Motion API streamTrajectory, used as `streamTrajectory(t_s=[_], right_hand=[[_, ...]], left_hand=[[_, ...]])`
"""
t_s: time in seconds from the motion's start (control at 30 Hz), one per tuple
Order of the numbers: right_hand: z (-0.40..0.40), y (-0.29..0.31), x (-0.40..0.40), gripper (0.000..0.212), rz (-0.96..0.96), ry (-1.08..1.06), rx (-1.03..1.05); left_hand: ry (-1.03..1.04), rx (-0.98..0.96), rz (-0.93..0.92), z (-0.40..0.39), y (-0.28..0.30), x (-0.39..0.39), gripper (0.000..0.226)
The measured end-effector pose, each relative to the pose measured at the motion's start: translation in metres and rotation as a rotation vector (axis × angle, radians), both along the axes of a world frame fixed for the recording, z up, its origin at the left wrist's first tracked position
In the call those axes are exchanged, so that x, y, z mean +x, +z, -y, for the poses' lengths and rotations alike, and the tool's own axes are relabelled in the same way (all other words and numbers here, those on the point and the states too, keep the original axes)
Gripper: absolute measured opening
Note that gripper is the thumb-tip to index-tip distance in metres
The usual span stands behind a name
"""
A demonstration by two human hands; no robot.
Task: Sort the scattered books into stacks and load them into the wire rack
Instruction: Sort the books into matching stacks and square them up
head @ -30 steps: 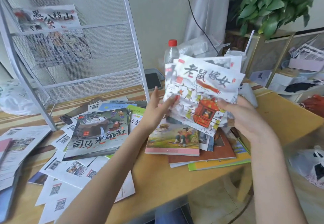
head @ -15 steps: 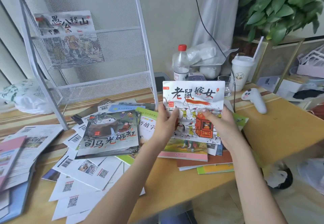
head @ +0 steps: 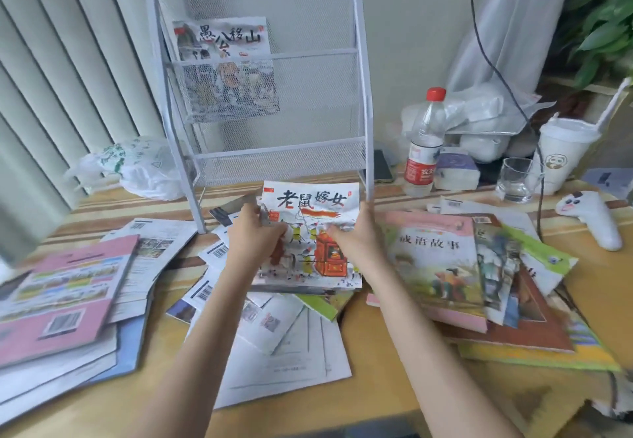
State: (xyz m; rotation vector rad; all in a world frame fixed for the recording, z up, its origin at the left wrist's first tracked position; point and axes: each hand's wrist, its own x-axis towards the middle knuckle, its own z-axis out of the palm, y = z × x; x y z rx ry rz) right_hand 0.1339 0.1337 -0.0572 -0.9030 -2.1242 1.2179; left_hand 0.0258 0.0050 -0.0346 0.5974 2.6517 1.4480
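My left hand (head: 253, 235) and my right hand (head: 356, 235) grip the two sides of a small stack of thin picture books (head: 310, 204), whose white top cover shows a red sedan chair. The stack lies low over the scattered books at the table's middle, just in front of the white wire rack (head: 359, 60). One picture book (head: 222, 43) stands in the rack's upper pocket. A pile with a pink-edged story book (head: 431, 259) on top lies to the right. Pink-covered books (head: 68, 287) are heaped at the left.
White booklets with barcodes (head: 284, 345) lie loose on the wooden table (head: 394, 386). Behind the right pile stand a water bottle (head: 423, 143), a glass (head: 517, 179), a paper cup (head: 561, 153) and a white controller (head: 592, 216). A plastic bag (head: 140, 167) sits left of the rack.
Both hands have lowered the stack from in front of me down and left onto the central pile before the rack. The view has swung left.
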Motion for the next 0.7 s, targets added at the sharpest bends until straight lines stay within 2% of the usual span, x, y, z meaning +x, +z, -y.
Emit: streamTrajectory(t_s=[0.07,0.1,0.23,0.4,0.47,0.57,0.63,0.7], right_hand=[[0.015,-0.017,-0.015,0.064,0.148,-0.023,0.099],[0.021,-0.023,-0.019,0.066,0.206,-0.037,0.146],[0.034,-0.031,-0.027,0.071,0.119,-0.002,0.119],[0.035,-0.033,-0.025,0.051,-0.113,0.006,-0.082],[0.035,-0.035,-0.025,0.046,-0.181,0.039,-0.136],[0.037,-0.039,-0.025,0.042,-0.244,0.098,-0.197],[0.035,-0.038,-0.023,0.046,-0.267,0.12,-0.241],[0.031,-0.031,-0.021,0.059,-0.306,0.12,-0.296]], left_hand=[[0.035,-0.26,-0.049,0.016,-0.016,-0.013,0.038],[0.029,-0.303,-0.025,0.022,-0.023,-0.017,0.045],[-0.072,-0.062,0.189,0.034,-0.025,-0.023,0.056],[-0.066,0.194,0.388,0.047,-0.017,-0.037,0.071],[-0.069,0.269,0.462,0.052,-0.017,-0.037,0.063],[-0.196,0.327,0.541,0.055,-0.016,-0.029,0.03],[-0.23,0.367,0.573,0.057,-0.015,-0.025,0.03],[-0.255,0.436,0.545,0.059,-0.014,-0.023,0.034]])
